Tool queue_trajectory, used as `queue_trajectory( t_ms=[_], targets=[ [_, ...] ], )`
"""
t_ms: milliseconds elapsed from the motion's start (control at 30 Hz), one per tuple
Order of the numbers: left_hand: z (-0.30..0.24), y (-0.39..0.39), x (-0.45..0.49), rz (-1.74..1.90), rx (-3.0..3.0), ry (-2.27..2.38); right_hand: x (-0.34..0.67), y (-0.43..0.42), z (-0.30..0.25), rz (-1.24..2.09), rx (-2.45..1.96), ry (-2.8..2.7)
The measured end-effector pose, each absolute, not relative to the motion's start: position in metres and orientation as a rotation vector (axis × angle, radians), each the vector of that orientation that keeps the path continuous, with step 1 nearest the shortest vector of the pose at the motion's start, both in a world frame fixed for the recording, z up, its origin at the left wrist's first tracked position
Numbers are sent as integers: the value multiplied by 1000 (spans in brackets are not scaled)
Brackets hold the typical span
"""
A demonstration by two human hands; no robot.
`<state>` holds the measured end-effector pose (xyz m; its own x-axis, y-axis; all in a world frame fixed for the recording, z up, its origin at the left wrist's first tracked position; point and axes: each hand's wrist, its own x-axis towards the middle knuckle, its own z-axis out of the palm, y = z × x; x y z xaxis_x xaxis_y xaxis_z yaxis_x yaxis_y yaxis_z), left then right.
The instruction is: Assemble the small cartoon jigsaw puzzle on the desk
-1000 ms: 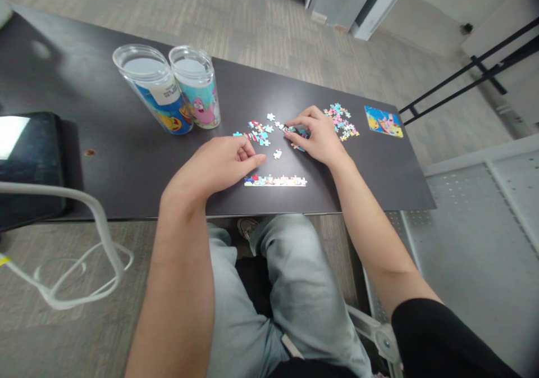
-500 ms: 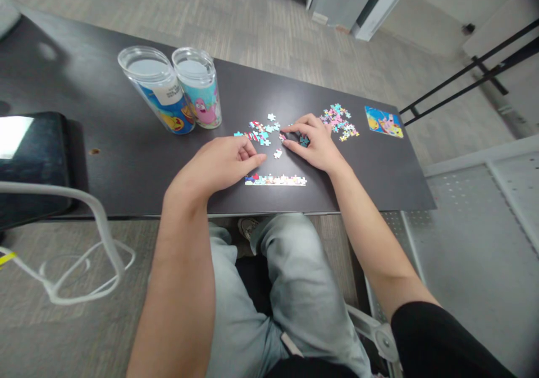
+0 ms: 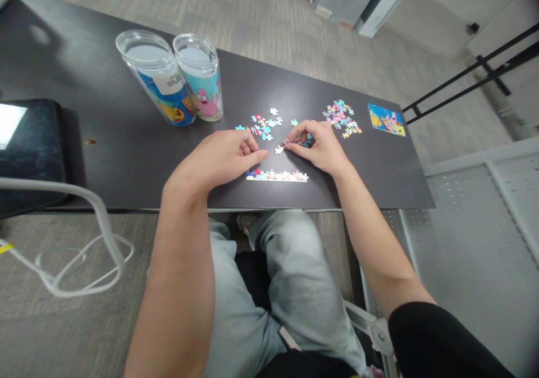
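Note:
My right hand (image 3: 315, 143) pinches a small puzzle piece (image 3: 285, 142) between thumb and forefinger. Just below its fingertips a pale puzzle piece (image 3: 278, 150) lies on the dark table; whether the two touch I cannot tell. More pieces lie partly hidden under the right palm. To the left, my left hand (image 3: 233, 152) rests by the table with loosely bent fingers and the thumb apart, nothing visible in it. Nearer to me is a joined strip of puzzle pieces (image 3: 277, 176). Beyond the left fingers lies a loose group of red, white and turquoise pieces (image 3: 263, 128).
Two clear-lidded cartoon canisters (image 3: 200, 83) stand at the back left. A heap of pink and yellow pieces (image 3: 340, 115) and a cartoon picture card (image 3: 386, 120) lie to the right. At far left are a black device (image 3: 36, 159) and a white cable (image 3: 95, 198).
My right hand has drawn its pinched piece slightly down toward the pale piece. A turquoise piece beyond it has come into sight. My left hand has hardly moved; the view has shifted slightly.

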<state>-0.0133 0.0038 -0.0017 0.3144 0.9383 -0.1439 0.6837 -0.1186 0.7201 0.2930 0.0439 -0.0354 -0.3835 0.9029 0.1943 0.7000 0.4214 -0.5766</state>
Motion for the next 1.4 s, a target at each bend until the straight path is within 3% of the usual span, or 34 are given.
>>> queue_trajectory(
  t_ms=[167,467,1200,1400],
  targets=[
    [-4,4,-15,476,1852,1401,318,19,-50,788,-1258,-1955],
    [-13,8,-19,463,1897,1369,350,-47,-50,676,-1485,-1884],
    [-21,12,-20,456,1907,1358,344,-51,-44,570,-1514,-2027],
    [-21,10,-14,439,1898,1419,351,-45,-56,619,-1381,-1807]
  ],
)
